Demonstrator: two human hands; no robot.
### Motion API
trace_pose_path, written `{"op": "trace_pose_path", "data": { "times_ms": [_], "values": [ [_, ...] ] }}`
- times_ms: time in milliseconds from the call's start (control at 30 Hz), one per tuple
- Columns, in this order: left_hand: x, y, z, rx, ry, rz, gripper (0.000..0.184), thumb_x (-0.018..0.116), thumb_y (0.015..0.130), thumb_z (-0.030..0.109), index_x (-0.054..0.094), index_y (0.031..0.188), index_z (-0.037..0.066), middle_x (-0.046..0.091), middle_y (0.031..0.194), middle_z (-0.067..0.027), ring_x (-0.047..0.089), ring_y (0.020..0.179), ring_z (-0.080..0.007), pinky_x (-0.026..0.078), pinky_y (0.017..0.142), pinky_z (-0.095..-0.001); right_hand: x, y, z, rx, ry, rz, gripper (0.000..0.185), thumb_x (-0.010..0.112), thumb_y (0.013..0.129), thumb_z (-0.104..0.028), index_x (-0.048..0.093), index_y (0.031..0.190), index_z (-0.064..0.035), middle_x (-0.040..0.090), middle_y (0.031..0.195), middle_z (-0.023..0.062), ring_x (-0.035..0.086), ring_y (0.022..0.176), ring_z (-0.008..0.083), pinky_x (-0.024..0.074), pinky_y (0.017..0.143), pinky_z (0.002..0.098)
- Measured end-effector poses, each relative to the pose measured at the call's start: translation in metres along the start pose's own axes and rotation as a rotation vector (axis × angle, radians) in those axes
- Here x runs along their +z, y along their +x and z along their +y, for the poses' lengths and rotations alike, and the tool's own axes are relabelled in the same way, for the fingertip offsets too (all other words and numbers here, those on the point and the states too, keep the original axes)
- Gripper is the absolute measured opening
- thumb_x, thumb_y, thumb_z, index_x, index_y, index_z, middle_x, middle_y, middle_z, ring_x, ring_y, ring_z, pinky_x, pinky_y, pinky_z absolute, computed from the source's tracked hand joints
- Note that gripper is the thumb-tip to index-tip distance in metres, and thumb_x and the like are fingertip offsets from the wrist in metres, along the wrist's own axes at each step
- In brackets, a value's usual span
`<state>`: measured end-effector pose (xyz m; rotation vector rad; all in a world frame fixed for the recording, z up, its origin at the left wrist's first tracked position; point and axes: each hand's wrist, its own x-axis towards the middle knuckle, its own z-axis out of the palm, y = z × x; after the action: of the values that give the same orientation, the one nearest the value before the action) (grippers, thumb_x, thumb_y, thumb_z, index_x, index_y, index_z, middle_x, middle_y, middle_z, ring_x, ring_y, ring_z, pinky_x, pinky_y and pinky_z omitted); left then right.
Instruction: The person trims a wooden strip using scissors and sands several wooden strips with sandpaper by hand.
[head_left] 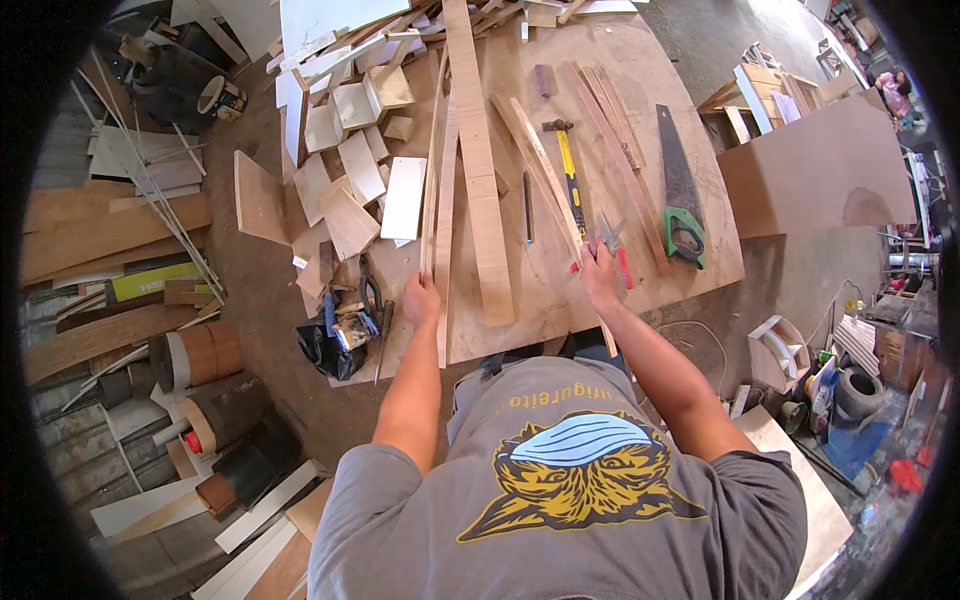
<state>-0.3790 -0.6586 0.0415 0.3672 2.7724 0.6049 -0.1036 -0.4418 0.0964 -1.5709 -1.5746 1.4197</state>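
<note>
My left hand [422,300] is closed around the near end of a thin wooden strip [434,190] at the left of the workbench. Close beside it runs another narrow strip [449,210], and right of that lies a wide flat board [482,190]. My right hand [599,276] grips a slim wooden stick [545,172], whose near end sticks out below the hand past the bench edge. Next to this hand lies a red-handled tool [624,265], partly covered. A yellow-handled hammer [570,172] lies just beyond, with a slender dark tool [528,208] to its left.
A handsaw [677,160] with a green handle lies at the bench's right. Wood offcuts [350,120] pile up at the left and far side. A black bag [338,360] with tools sits at the front left corner. Boards [120,260] are stacked along the left.
</note>
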Motion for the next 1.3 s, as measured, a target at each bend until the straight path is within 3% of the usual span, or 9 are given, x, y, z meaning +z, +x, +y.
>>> {"op": "trace_pose_path", "data": {
  "times_ms": [200,300,400,500,600,767,933,1067,1300],
  "values": [
    [0.001,0.018,-0.025,0.02,-0.315,-0.181,0.037,0.06,0.098,0.04,0.068,0.107,0.004,0.07,0.088,-0.0173,0.067,0.08,-0.0389,0.052,0.076,-0.0507,0.005,0.01,0.022,-0.008,-0.031,-0.075,0.026,0.054,0.103,-0.026,0.064,0.106,-0.0029,0.058,0.075,0.0041,0.059,0.066,0.0134,0.0459,0.06,0.0326],
    [0.003,0.011,-0.017,0.284,0.128,0.422,0.038,0.063,0.097,0.039,0.066,0.116,0.006,0.07,0.101,-0.0174,0.067,0.087,-0.0374,0.052,0.079,-0.0484,0.008,0.01,0.019,-0.027,-0.067,-0.052,0.025,0.057,0.099,-0.025,0.062,0.1,-0.0008,0.064,0.076,0.0132,0.066,0.074,0.0268,0.0493,0.069,0.042],
    [0.001,0.006,0.007,0.419,0.087,0.441,0.046,0.065,0.095,0.039,0.062,0.125,0.005,0.066,0.117,-0.02,0.065,0.099,-0.0378,0.052,0.085,-0.0477,0.021,0.021,0.036,-0.005,-0.189,-0.046,0.026,0.058,0.098,-0.027,0.062,0.101,-0.0011,0.067,0.083,0.0192,0.067,0.084,0.0354,0.0485,0.074,0.0471],
    [0.007,-0.018,0.049,0.258,-0.358,-0.297,0.055,0.066,0.094,0.043,0.058,0.129,0.001,0.064,0.122,-0.0239,0.063,0.109,-0.0398,0.05,0.092,-0.0497,0.033,0.01,0.01,-0.141,-0.306,-0.003,0.028,0.058,0.1,-0.029,0.062,0.104,-0.0014,0.064,0.082,0.0104,0.063,0.075,0.0207,0.0495,0.068,0.0379],
    [0.016,-0.059,0.092,0.325,-0.304,-0.153,0.059,0.068,0.092,0.047,0.06,0.125,-0.001,0.068,0.111,-0.0242,0.066,0.105,-0.0386,0.051,0.092,-0.0472,0.07,0.033,0.058,-0.147,-0.189,-0.024,0.03,0.059,0.098,-0.031,0.062,0.104,-0.0011,0.067,0.088,0.0148,0.065,0.081,0.0257,0.0504,0.073,0.0408],
    [0.038,-0.049,0.096,0.058,-0.26,-0.238,0.056,0.07,0.091,0.047,0.064,0.117,-0.002,0.071,0.105,-0.0245,0.068,0.103,-0.0369,0.051,0.09,-0.044,0.096,0.031,0.046,-0.187,-0.26,-0.156,0.028,0.059,0.096,-0.029,0.064,0.105,-0.003,0.069,0.099,0.0231,0.067,0.093,0.0382,0.05,0.081,0.0477],
    [0.049,-0.009,0.058,0.274,-0.188,-0.137,0.038,0.064,0.098,0.035,0.068,0.097,-0.003,0.069,0.097,-0.0246,0.067,0.091,-0.0382,0.05,0.082,-0.046,0.049,0.032,0.008,-0.136,-0.469,-0.118,0.026,0.06,0.094,-0.029,0.065,0.107,-0.0073,0.07,0.102,0.0209,0.068,0.095,0.0395,0.0512,0.082,0.0503],
    [0.034,0.002,0.043,0.194,-0.239,-0.013,0.037,0.061,0.1,0.034,0.065,0.098,-0.003,0.068,0.093,-0.0234,0.065,0.088,-0.0393,0.049,0.08,-0.0473,-0.032,0.052,-0.022,0.157,-0.675,0.068,0.035,0.064,0.091,-0.032,0.062,0.121,-0.0137,0.071,0.11,0.0179,0.069,0.1,0.0395,0.0527,0.087,0.0515],
    [0.034,0.028,0.022,0.095,-0.225,0.15,0.04,0.056,0.103,0.035,0.062,0.099,-0.004,0.066,0.091,-0.0224,0.063,0.084,-0.037,0.048,0.078,-0.0456,-0.107,0.094,0.03,0.168,-0.889,0.148,0.049,0.066,0.091,-0.042,0.052,0.129,-0.0152,0.071,0.112,0.0184,0.068,0.104,0.041,0.0527,0.087,0.0519]
  ]
}}
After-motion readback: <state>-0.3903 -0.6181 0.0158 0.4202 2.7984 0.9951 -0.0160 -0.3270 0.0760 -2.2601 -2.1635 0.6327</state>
